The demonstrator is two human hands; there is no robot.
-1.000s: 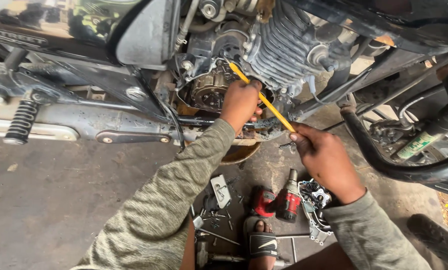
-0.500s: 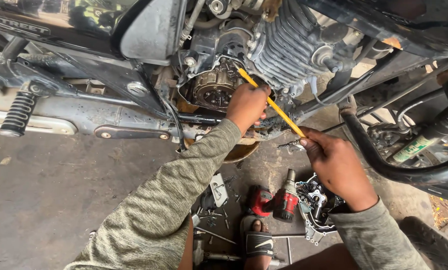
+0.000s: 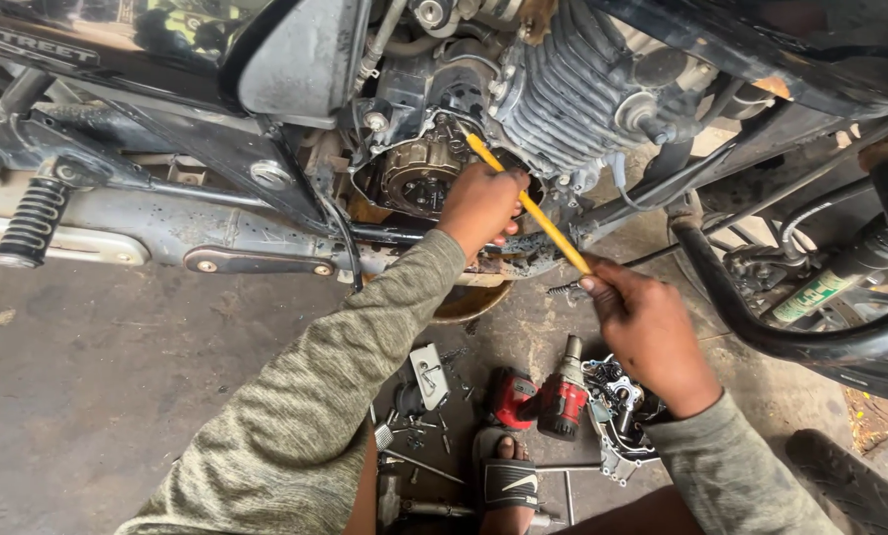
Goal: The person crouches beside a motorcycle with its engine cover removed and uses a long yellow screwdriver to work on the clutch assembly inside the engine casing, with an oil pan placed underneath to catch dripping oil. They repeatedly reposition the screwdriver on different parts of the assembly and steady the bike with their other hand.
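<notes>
Yellow rod point(image 3: 528, 203) slants from the motorcycle's open clutch point(image 3: 419, 178) down to the right hand point(image 3: 652, 332), whose grip is clenched on its lower end. Left hand point(image 3: 481, 206) grasps the rod near the engine point(image 3: 563, 99). A red drill point(image 3: 538, 396) lies on the floor point(image 3: 97, 396) below.

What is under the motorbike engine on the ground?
Under the engine a round rusty pan sits on the floor. The left hand and sleeve cover most of it, so its inside stays hidden.
</notes>
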